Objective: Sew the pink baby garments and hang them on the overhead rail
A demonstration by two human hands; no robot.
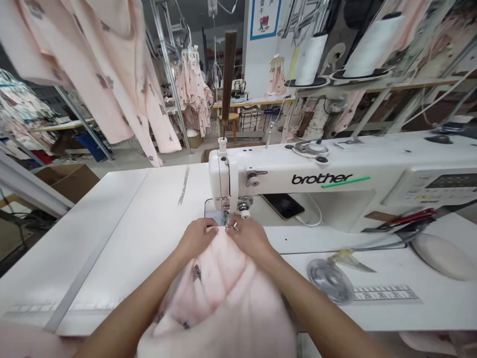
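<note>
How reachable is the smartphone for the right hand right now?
Probably yes: the right hand would likely need to release the pink fabric, but the smartphone's near side looks open beneath the sewing machine arm.

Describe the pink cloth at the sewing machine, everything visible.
The pink cloth is pale and looks soft, with a few small dark patches. Both the left hand and right hand pinch its narrow far end near the sewing machine's needle. It widens toward the camera in loose, rumpled folds between the forearms, running past the bottom edge. Whether the needle pierces it is unclear.
</note>
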